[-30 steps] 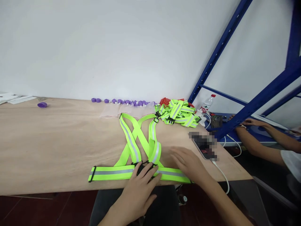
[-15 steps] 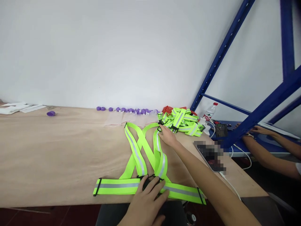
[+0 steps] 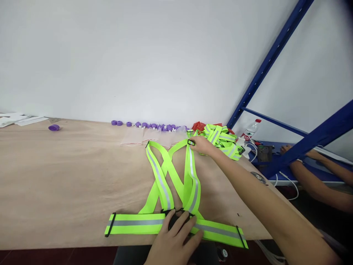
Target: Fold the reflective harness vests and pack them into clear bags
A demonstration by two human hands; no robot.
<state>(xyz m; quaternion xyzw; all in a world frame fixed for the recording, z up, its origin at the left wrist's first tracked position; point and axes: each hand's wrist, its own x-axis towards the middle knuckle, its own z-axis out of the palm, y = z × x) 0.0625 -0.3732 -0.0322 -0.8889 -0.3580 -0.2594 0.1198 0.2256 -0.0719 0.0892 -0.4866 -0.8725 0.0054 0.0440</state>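
A neon green harness [image 3: 161, 180] with grey reflective stripes lies spread on the wooden table, its two shoulder straps crossing behind. My left hand [image 3: 176, 235] rests with fingers spread on the black centre piece at the table's front edge. At the top of the right shoulder strap, my right hand [image 3: 200, 144] pinches the strap by its black buckle [image 3: 191, 142]. The left strap's black buckle [image 3: 148, 144] lies untouched. Belt ends with black sliders [image 3: 110, 224] reach out to both sides.
More green straps [image 3: 220, 138] are heaped beside red material at the back right. Purple rolls [image 3: 165, 127] and clear bags [image 3: 151, 135] line the wall. A bottle [image 3: 251, 129], blue rack [image 3: 256, 73] and another person's arms [image 3: 311, 176] are at right. White strips [image 3: 19, 119] lie far left.
My right hand has moved slightly up and right with the buckle, straightening the right strap. The view has shifted a little; my right forearm now covers the phone's place. My left hand stays on the centre piece.
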